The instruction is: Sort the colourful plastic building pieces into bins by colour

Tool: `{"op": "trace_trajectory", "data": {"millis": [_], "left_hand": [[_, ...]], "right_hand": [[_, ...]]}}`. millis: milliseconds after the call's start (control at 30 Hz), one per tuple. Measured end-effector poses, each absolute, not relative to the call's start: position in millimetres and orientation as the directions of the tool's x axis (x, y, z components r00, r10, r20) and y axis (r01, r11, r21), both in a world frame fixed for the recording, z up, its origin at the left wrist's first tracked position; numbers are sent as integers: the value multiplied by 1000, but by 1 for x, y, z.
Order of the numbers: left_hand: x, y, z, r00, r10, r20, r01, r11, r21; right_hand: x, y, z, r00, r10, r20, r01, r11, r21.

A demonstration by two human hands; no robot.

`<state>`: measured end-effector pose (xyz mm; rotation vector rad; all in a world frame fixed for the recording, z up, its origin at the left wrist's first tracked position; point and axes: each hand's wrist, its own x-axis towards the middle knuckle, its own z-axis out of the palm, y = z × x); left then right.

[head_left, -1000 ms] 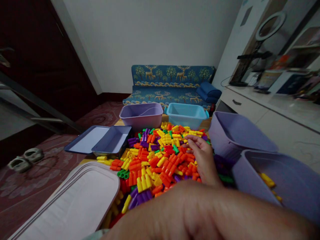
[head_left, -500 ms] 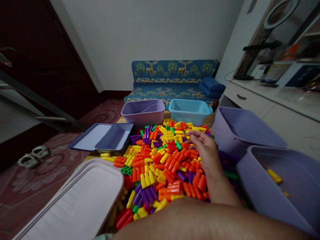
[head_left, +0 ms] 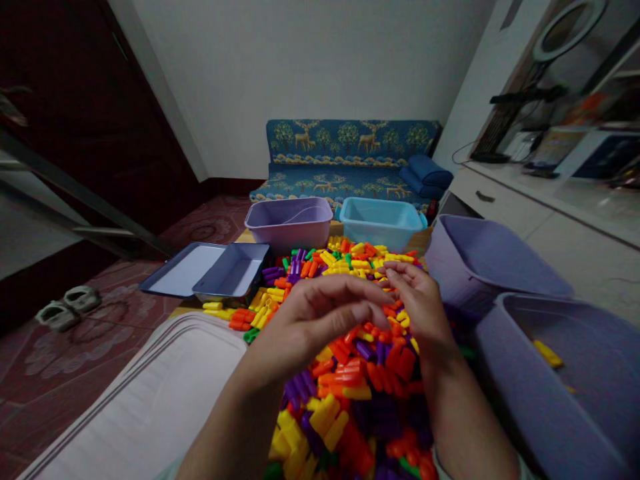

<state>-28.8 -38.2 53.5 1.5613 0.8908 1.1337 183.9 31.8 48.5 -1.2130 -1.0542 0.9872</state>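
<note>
My left hand point(head_left: 323, 313) hovers over the middle of a heap of plastic toy pieces, its fingers stretched and slightly curved, with nothing visible in it. To its right, my right hand point(head_left: 416, 293) is at the right side of the heap, fingers loosely extended toward the left hand; no held piece can be made out. Red, orange, yellow, purple and green tube-shaped pieces point(head_left: 345, 373) make up the heap, several joined in rows. Both hands and forearms hide part of it.
Stacked whitish lids point(head_left: 150, 400) lie at the left, below an opened tin box point(head_left: 227, 280). Behind the heap stand a purple bin point(head_left: 290, 227) and a blue bin point(head_left: 383, 223). Two purple bins line the right; the nearer bin point(head_left: 560, 387) holds a few yellow pieces point(head_left: 547, 354).
My left arm, which lay across the bottom of the view toward the right, has swung back, and its hand now shows over the heap. My right hand has shifted slightly right.
</note>
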Motion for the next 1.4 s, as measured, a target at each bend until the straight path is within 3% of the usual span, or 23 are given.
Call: {"op": "trace_trajectory", "data": {"millis": [100,167,300,400,500,667,867,1000,1167,1267,1400], "left_hand": [[-20,-5,71,46,946,321,439,-308,844],[-18,8,62,48,943,330,572,-297,765],[-20,14,33,155,950,270,668,-303,680],[-21,8,33,273,933,236,718,-361,596],[-22,3,40,402,890,214,728,-452,516],[-20,3,34,449,870,202,744,-489,455],[-16,5,26,412,882,230,768,-471,434],[-15,8,24,375,886,274,750,-463,472],[-12,14,18,111,953,282,773,-261,578],[-13,17,16,53,961,270,741,-219,634],[-16,19,15,23,954,300,716,-225,661]], "right_hand": [[193,34,47,245,962,118,59,107,-992],[200,37,42,227,961,158,147,126,-981],[213,39,32,88,979,184,477,121,-870],[214,36,29,-42,992,117,731,111,-674],[206,30,30,-146,987,63,848,158,-507],[187,23,31,-189,982,15,906,180,-382],[183,24,34,-157,988,5,929,150,-338],[181,21,41,-142,989,-44,929,118,-350],[184,18,41,-201,979,-41,900,167,-403],[189,20,39,-217,976,-28,896,188,-403],[190,25,39,-101,994,45,893,111,-436]]}}
